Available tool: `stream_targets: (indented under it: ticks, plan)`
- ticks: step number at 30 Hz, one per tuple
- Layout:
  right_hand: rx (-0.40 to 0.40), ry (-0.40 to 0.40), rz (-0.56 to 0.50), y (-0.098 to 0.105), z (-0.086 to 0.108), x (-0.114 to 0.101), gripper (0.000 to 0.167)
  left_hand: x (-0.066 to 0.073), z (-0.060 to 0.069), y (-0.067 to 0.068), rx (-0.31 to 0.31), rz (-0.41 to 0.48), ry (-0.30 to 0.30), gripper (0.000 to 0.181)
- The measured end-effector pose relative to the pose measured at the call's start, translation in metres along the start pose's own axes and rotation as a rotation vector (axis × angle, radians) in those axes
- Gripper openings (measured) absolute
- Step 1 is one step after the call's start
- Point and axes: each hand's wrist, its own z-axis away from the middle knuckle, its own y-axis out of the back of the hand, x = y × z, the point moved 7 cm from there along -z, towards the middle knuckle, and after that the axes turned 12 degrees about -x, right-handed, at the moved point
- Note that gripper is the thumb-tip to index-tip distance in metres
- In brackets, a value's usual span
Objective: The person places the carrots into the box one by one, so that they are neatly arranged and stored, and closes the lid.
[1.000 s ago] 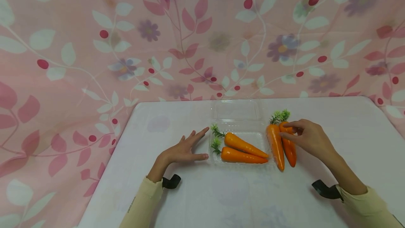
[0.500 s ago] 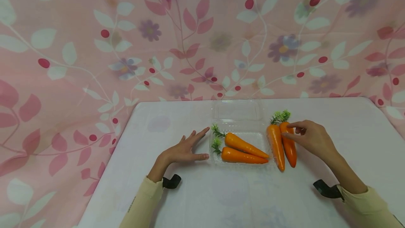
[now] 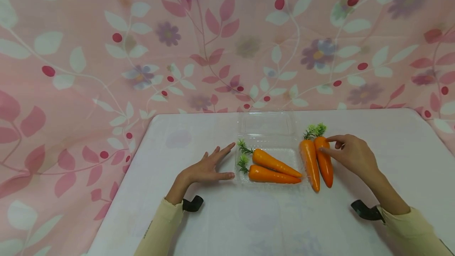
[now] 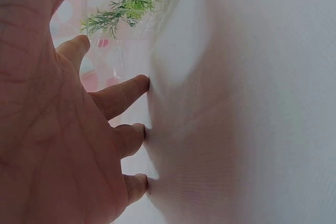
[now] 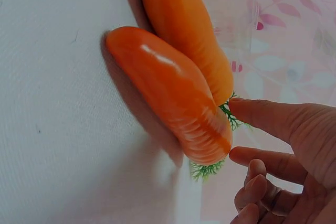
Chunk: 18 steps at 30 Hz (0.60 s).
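My left hand (image 3: 205, 169) is spread beside the left edge of a clear plastic clamshell box (image 3: 264, 184), its fingertips down on the white cloth in the left wrist view. Two orange carrots, an upper one (image 3: 271, 161) and a lower one (image 3: 270, 175), lie in the box with green tops to the left. Right of them, a third carrot (image 3: 310, 165) leans along the box's right side. Next to it lies a redder carrot (image 5: 163, 82) on the cloth. My right hand (image 3: 355, 157) is at its leafy end, thumb and index finger apart; whether they touch it is unclear.
The box's lid (image 3: 266, 123) is folded back flat toward the far table edge. A white cloth (image 3: 256, 224) covers the table. A pink floral curtain (image 3: 220, 42) hangs behind it.
My right hand has drawn slightly right, off the redder carrot, with its fingertips now at that carrot's right edge. The left hand and the carrots look unmoved.
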Motion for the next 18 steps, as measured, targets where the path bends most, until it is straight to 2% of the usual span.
stream_targets:
  ticks: [10, 18]
  plan:
    - [-0.009, -0.034, 0.001, -0.004, -0.005, 0.005, 0.058, 0.0, 0.001, 0.0, -0.003, 0.002, 0.001, 0.096]
    - [-0.096, -0.074, -0.005, -0.009, -0.008, 0.012, 0.068, 0.001, 0.001, 0.0, -0.005, 0.005, 0.011, 0.096]
